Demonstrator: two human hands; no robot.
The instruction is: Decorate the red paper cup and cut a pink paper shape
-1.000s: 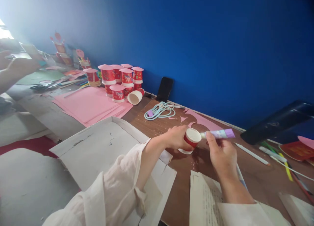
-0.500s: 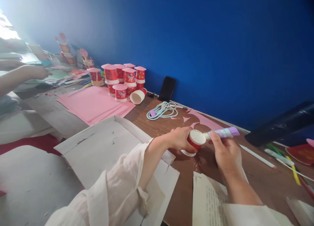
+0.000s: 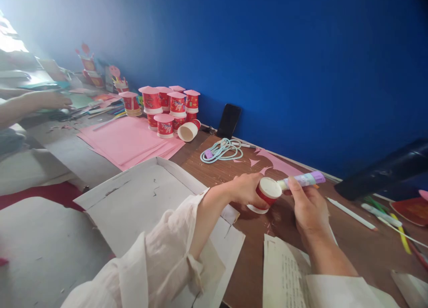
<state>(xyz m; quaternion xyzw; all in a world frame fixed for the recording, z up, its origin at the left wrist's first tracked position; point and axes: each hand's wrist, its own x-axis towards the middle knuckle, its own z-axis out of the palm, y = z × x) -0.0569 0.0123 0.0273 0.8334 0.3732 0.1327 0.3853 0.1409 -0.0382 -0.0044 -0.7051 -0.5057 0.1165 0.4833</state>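
My left hand (image 3: 248,190) is wrapped round a red paper cup (image 3: 270,190), which stands upside down, tilted slightly, with its whitish base facing up. In my right hand (image 3: 310,207) is a glue stick (image 3: 306,179) with a lilac end and a pale patterned barrel. Its other, whitish end touches or nearly touches the edge of the cup's base. Several red paper cups with pink paper discs on top (image 3: 165,125) stand grouped by the wall. One loose cup (image 3: 188,131) lies on its side in front of them.
Pink paper sheets (image 3: 123,141) and a white box lid (image 3: 147,187) lie to the left. A pale blue cable (image 3: 221,151), a phone (image 3: 228,120) and pink scraps (image 3: 277,163) are along the wall. Printed pages (image 3: 282,272) lie in front, a white pen (image 3: 352,213) to the right. A co-worker's hand (image 3: 55,100) is far left.
Both hands keep nearly the same place. The glue stick has shifted very slightly along the cup's edge. The co-worker's hand at far left has moved a little.
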